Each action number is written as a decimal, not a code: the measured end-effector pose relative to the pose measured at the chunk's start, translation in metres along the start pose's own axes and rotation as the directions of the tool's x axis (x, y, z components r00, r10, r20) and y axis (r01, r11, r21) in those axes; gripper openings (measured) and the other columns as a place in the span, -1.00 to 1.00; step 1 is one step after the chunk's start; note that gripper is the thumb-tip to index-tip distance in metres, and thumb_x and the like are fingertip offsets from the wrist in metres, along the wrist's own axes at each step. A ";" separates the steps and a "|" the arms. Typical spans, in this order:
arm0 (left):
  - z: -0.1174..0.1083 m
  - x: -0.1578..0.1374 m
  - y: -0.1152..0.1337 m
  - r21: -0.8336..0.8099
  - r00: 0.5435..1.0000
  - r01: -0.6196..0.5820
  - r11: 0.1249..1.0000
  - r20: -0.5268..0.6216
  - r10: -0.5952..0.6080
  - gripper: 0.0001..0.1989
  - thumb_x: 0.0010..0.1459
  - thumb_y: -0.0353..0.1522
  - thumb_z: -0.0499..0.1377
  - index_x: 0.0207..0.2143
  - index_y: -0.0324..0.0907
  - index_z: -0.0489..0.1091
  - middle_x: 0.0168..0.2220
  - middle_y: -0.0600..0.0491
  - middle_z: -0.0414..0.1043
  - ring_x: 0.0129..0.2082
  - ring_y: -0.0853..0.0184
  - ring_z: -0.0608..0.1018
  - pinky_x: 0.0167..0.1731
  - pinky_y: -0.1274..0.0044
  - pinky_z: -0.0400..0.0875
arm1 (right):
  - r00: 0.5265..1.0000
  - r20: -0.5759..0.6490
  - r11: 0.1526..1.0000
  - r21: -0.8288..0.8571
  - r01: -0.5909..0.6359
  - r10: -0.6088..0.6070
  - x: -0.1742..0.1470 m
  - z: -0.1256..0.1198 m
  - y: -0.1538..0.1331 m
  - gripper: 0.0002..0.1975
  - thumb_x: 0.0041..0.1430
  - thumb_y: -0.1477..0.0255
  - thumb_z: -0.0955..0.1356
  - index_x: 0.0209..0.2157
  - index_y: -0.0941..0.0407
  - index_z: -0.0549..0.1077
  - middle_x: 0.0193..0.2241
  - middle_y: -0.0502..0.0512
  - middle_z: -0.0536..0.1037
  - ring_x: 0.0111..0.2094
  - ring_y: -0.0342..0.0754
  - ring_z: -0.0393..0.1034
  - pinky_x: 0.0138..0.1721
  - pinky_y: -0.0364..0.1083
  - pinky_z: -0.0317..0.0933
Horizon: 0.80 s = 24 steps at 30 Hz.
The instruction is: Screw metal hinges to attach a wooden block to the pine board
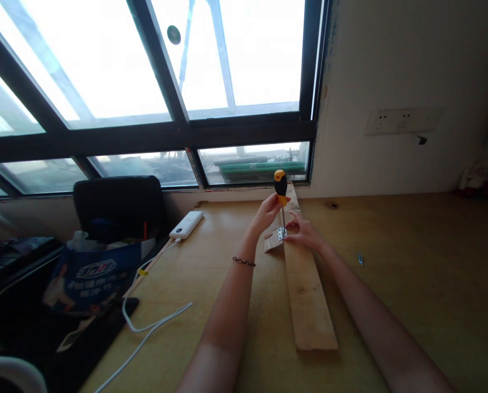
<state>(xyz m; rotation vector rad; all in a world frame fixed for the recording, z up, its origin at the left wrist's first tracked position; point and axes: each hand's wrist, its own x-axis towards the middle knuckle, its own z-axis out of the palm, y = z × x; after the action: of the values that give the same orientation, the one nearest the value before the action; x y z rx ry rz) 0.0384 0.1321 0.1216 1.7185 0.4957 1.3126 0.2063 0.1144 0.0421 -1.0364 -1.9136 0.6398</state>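
My left hand (269, 209) is closed around the lower handle of a yellow-and-black screwdriver (280, 184). The screwdriver stands nearly upright, its shaft pointing down at a small silver metal hinge (282, 233) with holes. This hinge lies at the left edge of a long wooden board (309, 297) and meets a short piece of wood (272, 242) that slants off to the left. From the right, my right hand (303, 232) reaches over the board, thumb and fingertips bent in at the hinge beside the screwdriver tip. Whether a screw sits under the tip is too small to tell.
A small metal piece (360, 258) lies on the wooden table (411, 305) to the right. On the left are a white power bank (186, 225) and its white cable (158, 323). A black chair (119, 202) with a blue bag (96, 275) stands beyond the table's left edge.
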 end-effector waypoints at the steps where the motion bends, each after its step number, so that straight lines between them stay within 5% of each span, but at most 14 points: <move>1: 0.000 0.000 0.000 0.008 1.000 0.000 1.000 0.010 0.000 -0.69 0.01 -0.24 0.21 -0.22 -0.22 0.36 -0.21 -0.08 0.45 -0.13 0.26 0.47 -0.02 0.37 0.27 | 1.000 0.001 1.000 0.000 -0.002 0.002 0.000 0.000 0.001 -0.20 -0.23 0.40 0.50 0.09 0.05 0.17 -0.30 0.03 0.52 -0.24 -0.04 0.43 -0.10 0.01 0.25; 13: 0.007 -0.004 -0.008 0.036 0.999 0.042 0.998 -0.006 -0.042 -0.71 -0.05 -0.28 0.25 -0.27 -0.20 0.33 -0.26 -0.02 0.42 -0.18 0.31 0.48 -0.14 0.42 0.37 | 1.000 -0.006 1.000 0.016 -0.008 0.008 0.000 0.001 0.003 -0.14 -0.26 0.41 0.51 0.11 0.05 0.12 -0.30 0.04 0.51 -0.24 -0.04 0.43 -0.10 0.01 0.26; 24: -0.003 -0.006 0.008 -0.006 0.989 0.062 0.998 0.138 -0.061 -0.67 -0.05 -0.28 0.26 -0.19 -0.20 0.41 -0.20 -0.09 0.47 -0.16 0.22 0.50 -0.12 0.37 0.37 | 1.000 -0.004 1.000 0.011 -0.005 0.005 -0.001 0.000 -0.002 -0.20 -0.24 0.41 0.50 0.08 0.03 0.18 -0.30 0.02 0.51 -0.23 -0.04 0.43 -0.08 0.02 0.25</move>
<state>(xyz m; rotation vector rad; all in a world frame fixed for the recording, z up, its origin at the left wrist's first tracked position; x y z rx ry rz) 0.0320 0.1240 0.1249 1.7577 0.4579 1.1426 0.2058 0.1127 0.0438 -1.0354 -1.9026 0.6506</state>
